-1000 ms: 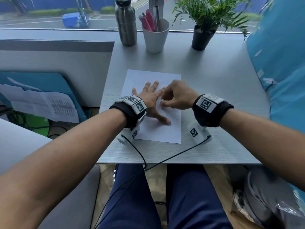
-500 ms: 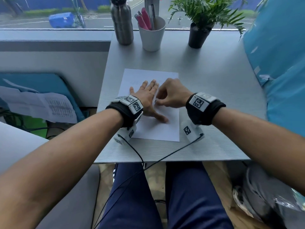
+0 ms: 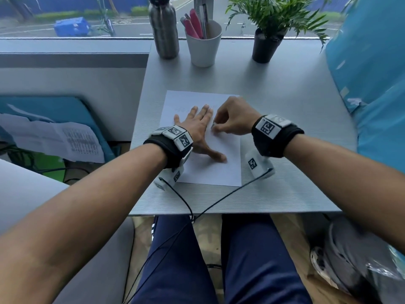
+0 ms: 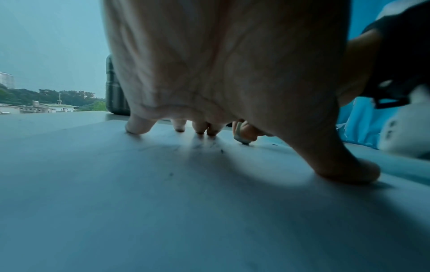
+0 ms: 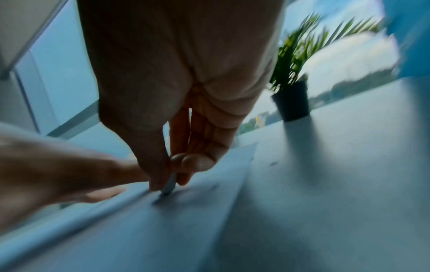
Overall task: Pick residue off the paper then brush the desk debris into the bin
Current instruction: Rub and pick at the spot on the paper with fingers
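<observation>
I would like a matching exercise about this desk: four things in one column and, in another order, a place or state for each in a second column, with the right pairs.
Things:
1. left hand
2. right hand
3. steel bottle
4. potted plant

Places or states:
A. at the desk's far edge, right of the white pen cup
B. flat, fingers spread, pressing on the paper
C. at the desk's far edge, left of the white pen cup
D. fingers curled, pinching a small pale piece against the paper

Pairs: 1-B, 2-D, 3-C, 4-A
</observation>
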The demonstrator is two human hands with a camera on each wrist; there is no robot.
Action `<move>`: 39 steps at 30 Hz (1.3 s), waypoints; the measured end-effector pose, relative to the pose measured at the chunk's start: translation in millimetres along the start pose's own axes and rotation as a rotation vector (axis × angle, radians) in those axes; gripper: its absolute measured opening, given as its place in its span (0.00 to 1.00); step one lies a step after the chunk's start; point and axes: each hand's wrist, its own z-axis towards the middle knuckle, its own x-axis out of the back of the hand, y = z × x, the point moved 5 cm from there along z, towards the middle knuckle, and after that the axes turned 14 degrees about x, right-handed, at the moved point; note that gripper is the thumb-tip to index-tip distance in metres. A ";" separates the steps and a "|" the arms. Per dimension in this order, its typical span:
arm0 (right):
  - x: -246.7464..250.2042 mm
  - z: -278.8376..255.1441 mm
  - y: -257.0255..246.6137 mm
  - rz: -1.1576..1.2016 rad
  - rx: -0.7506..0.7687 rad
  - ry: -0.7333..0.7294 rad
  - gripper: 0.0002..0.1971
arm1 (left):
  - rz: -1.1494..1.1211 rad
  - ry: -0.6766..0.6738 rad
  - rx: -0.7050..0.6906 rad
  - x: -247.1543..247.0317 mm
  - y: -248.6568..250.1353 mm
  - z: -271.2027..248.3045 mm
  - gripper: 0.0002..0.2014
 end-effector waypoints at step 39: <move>-18.0 -12.0 -30.3 -0.073 0.088 -0.090 0.09 | 0.098 -0.040 -0.152 4.1 -16.6 0.9 0.75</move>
